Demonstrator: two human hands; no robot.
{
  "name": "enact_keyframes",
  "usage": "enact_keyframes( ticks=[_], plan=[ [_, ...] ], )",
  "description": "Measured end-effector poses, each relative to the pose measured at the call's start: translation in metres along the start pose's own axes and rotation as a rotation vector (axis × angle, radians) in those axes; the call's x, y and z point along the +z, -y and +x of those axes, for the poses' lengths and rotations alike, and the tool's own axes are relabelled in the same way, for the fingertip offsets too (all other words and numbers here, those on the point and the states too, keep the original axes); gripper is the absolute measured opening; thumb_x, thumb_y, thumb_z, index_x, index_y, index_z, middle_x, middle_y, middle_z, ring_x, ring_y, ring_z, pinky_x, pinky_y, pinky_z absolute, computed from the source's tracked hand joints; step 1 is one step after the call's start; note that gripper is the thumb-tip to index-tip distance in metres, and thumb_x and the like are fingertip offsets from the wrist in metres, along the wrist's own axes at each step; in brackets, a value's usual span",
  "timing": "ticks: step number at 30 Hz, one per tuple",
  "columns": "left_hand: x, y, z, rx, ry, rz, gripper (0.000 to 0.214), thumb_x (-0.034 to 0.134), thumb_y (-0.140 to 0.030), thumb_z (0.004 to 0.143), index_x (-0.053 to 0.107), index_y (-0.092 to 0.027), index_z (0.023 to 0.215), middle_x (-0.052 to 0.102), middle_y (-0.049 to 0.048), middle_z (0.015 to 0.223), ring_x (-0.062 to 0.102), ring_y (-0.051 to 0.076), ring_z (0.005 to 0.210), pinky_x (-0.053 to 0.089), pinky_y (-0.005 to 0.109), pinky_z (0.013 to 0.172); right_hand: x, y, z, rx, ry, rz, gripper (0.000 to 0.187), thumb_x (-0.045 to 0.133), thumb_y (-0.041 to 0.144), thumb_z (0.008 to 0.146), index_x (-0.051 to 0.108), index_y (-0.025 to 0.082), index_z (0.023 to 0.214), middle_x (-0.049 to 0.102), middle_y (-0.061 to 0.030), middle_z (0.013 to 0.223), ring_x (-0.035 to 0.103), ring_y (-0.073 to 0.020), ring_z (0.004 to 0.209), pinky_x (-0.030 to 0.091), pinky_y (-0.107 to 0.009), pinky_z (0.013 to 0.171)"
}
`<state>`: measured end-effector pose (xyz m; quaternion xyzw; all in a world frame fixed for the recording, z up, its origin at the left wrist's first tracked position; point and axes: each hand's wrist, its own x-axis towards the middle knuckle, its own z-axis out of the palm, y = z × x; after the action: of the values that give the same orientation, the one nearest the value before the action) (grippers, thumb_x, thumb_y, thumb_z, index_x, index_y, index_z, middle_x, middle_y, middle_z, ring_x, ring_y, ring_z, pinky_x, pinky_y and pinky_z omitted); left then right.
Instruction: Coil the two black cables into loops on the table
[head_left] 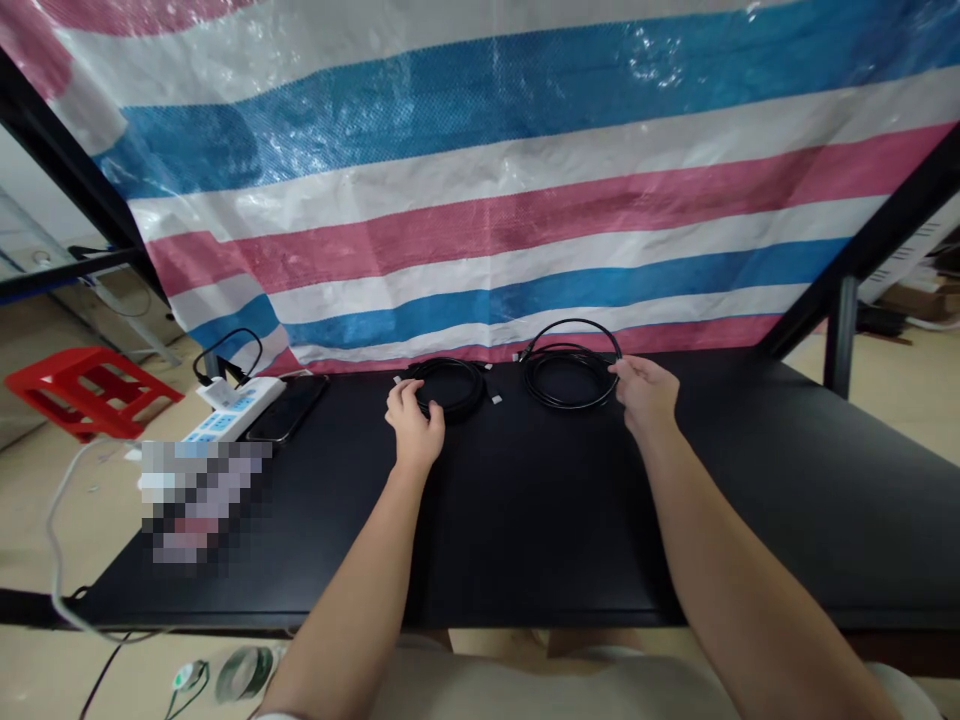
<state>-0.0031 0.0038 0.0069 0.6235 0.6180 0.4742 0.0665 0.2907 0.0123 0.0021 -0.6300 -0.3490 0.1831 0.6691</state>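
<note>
Two coils of black cable lie side by side near the back of the black table [517, 520]. My left hand [415, 425] is at the left cable coil [474, 385], thumb and fingers apart over its near left edge, holding nothing that I can see. My right hand [651, 392] pinches the right cable coil [568, 407] at its right side, with one loop raised above the others. A pale connector end [496, 399] shows beside the left coil, and another pale cable end [516, 357] sits at the right coil's upper left.
A striped plastic sheet [487, 230] hangs behind the table. On the left are a white power strip [236, 408] with a plugged-in charger, a dark phone [289, 410] and a blurred-out patch. A red stool [94, 390] stands on the floor beyond.
</note>
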Motion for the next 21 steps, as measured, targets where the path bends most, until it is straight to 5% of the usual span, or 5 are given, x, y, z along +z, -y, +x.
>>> enact_keyframes(
  ticks=[5, 10, 13, 16, 21],
  plan=[
    [-0.001, -0.002, -0.002, 0.117, 0.007, -0.119, 0.031, 0.053, -0.024, 0.074, 0.055, -0.020, 0.105, 0.057, 0.0119, 0.113, 0.053, 0.027, 0.115, 0.039, 0.046, 0.101, 0.001, 0.025, -0.013, -0.010, 0.071, 0.298, 0.015, 0.064, 0.029, 0.062, 0.055, 0.019, 0.069, 0.055, 0.0049, 0.056, 0.032, -0.0042, 0.036, 0.024, -0.018, 0.034],
    [0.004, -0.018, -0.015, 0.167, 0.367, -0.506, 0.044, 0.060, -0.037, 0.074, 0.053, -0.019, 0.114, 0.062, 0.0135, 0.114, 0.061, 0.023, 0.099, 0.049, 0.039, 0.084, -0.002, 0.040, -0.024, 0.004, 0.339, 0.427, 0.023, 0.071, 0.030, 0.051, 0.056, 0.019, 0.065, 0.054, 0.0040, 0.057, 0.031, -0.0036, 0.039, 0.021, -0.017, 0.035],
    [0.012, -0.033, -0.026, 0.044, 0.451, -0.718, 0.043, 0.063, -0.036, 0.075, 0.055, -0.019, 0.113, 0.064, 0.0129, 0.113, 0.063, 0.020, 0.093, 0.051, 0.033, 0.077, 0.002, 0.040, -0.030, 0.042, 0.468, 0.410, 0.026, 0.073, 0.032, 0.048, 0.058, 0.019, 0.065, 0.054, 0.0036, 0.056, 0.034, -0.0051, 0.042, 0.022, -0.018, 0.036],
    [0.017, -0.042, -0.028, -0.099, 0.495, -0.872, 0.029, 0.059, -0.040, 0.079, 0.060, -0.018, 0.096, 0.065, 0.0038, 0.074, 0.060, 0.014, 0.063, 0.048, 0.028, 0.061, 0.007, 0.040, -0.034, 0.059, 0.538, 0.376, 0.028, 0.074, 0.035, 0.047, 0.059, 0.019, 0.065, 0.055, 0.0028, 0.056, 0.034, -0.0056, 0.042, 0.022, -0.018, 0.037],
    [0.007, -0.039, -0.014, -0.345, 0.451, -1.156, 0.027, 0.066, -0.041, 0.075, 0.055, -0.017, 0.067, 0.030, -0.0103, 0.041, 0.029, 0.004, 0.035, 0.026, 0.018, 0.039, -0.001, 0.040, -0.031, 0.030, 0.492, 0.352, 0.025, 0.063, 0.044, 0.061, 0.059, 0.020, 0.068, 0.061, -0.0018, 0.065, 0.035, -0.0073, 0.041, 0.027, -0.023, 0.039]
  ],
)
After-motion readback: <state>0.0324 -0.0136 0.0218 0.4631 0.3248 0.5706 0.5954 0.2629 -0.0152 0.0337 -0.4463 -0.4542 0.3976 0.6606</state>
